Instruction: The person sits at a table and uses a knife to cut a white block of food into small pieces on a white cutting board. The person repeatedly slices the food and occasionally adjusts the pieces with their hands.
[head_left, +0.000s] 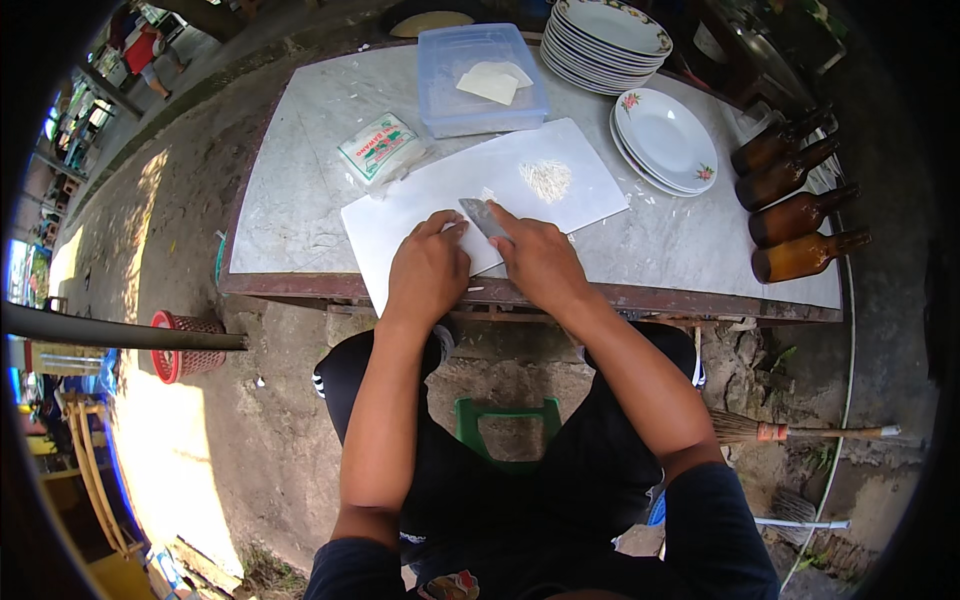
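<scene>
On the white cutting board (427, 195), my right hand (541, 259) grips a broad-bladed knife (484, 216), index finger stretched along the blade. Left of the blade, the bent fingers of my left hand (430, 259) press a small white piece (453, 223), mostly hidden beneath them. A few cut white strips (488, 193) lie just beyond the knife. Farther right on the board is a small heap of thin white strips (546, 181). A plastic-wrapped packet (381, 150) with green and red print sits beyond the board's left part.
Behind the board stands a translucent blue lidded box (442, 82) with flat white sheets (495, 81) on top. To its right are a tall plate stack (606, 45), several flowered plates (664, 139) and several brown bottles (806, 217) lying down. A red basket (187, 347) stands on the ground left.
</scene>
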